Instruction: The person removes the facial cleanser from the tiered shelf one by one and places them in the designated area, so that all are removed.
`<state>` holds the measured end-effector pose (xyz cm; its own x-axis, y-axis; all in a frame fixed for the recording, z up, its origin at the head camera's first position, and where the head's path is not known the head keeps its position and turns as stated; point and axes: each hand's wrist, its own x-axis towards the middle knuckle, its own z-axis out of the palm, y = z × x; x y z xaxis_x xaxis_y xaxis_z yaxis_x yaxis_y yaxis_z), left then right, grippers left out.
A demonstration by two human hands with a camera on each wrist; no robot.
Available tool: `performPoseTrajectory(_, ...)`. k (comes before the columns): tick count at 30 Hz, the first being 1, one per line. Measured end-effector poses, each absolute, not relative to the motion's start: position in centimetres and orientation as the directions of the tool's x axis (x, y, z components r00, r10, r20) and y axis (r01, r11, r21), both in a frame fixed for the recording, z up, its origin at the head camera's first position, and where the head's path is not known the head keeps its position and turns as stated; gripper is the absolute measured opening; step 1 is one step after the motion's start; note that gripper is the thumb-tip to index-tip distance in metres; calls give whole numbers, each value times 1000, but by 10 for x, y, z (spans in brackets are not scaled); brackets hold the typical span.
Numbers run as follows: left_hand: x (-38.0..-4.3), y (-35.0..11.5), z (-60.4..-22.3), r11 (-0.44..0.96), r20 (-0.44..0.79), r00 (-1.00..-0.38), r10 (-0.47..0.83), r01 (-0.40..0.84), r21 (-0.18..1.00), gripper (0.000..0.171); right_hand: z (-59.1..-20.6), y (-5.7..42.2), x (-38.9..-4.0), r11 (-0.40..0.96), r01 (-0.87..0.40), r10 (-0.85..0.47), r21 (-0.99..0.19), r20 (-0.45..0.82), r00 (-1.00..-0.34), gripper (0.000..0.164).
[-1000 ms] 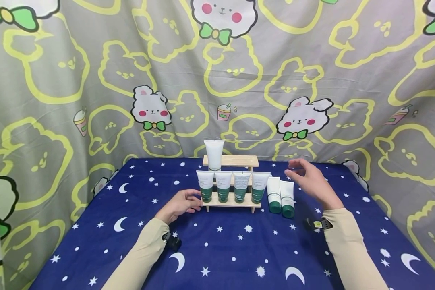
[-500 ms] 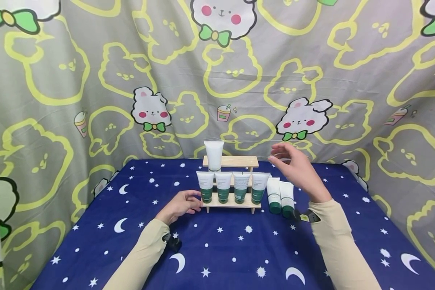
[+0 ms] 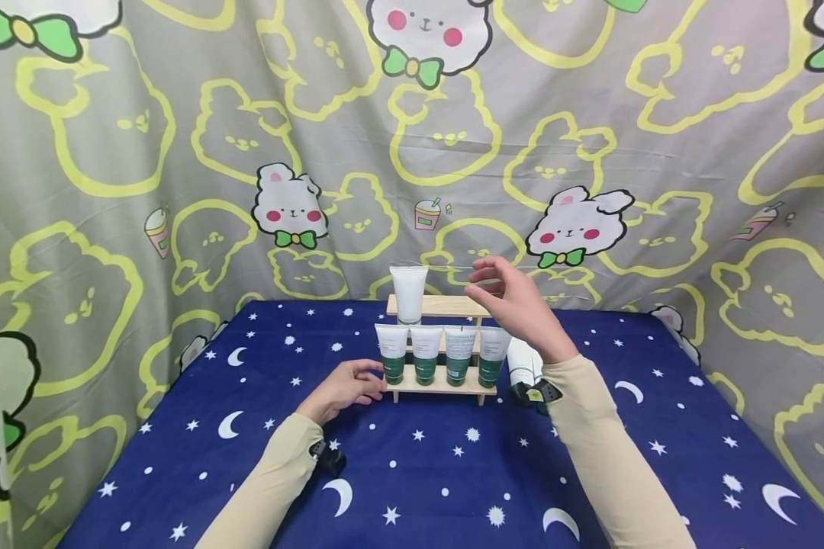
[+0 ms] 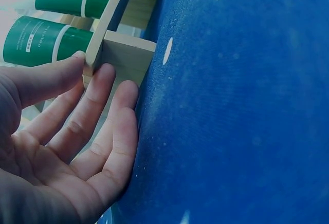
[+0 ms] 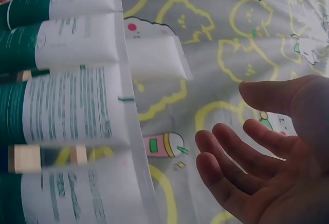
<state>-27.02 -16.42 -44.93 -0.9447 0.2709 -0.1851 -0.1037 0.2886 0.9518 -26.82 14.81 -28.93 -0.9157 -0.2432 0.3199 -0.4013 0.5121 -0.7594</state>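
While the left hand (image 3: 341, 387) sits at the near left corner of a wooden rack (image 3: 442, 380) in the head view, the right hand (image 3: 511, 305) hangs in the air by the right end of its upper shelf (image 3: 446, 306), fingers loosely bent and holding nothing. Four green-and-white tubes (image 3: 425, 357) stand in a row on the rack's lower level, and one white tube (image 3: 408, 293) stands at the left of the upper shelf. Right of the rack, partly hidden by the right wrist, a white tube body (image 3: 523, 360) shows on the starry blue tabletop (image 3: 412, 473). From the left wrist, the left thumb and index finger pinch the end of the lower board, the other fingers curving beside its leg. From the right wrist, the right hand is partly spread, thumb well apart from the fingers, near the row's flat top ends without touching them.
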Motion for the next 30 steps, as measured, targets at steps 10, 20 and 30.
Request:
performPoseTrajectory(10,-270,-164,-449,286,-184,-945,271,-104,953,41,-289,113,-283,475,-401,-250,-784,317,-915,42)
performPoseTrajectory(20,-272,-164,-452,289,-203,-944,260,-124,949,39,-296,86,-292,484,-377,-244,-789,293,-925,43)
performPoseTrajectory(30,-272,-164,-450,281,-189,-943,273,-109,953,40,-299,76,-300,474,-375,-250,-796,287,-925,46)
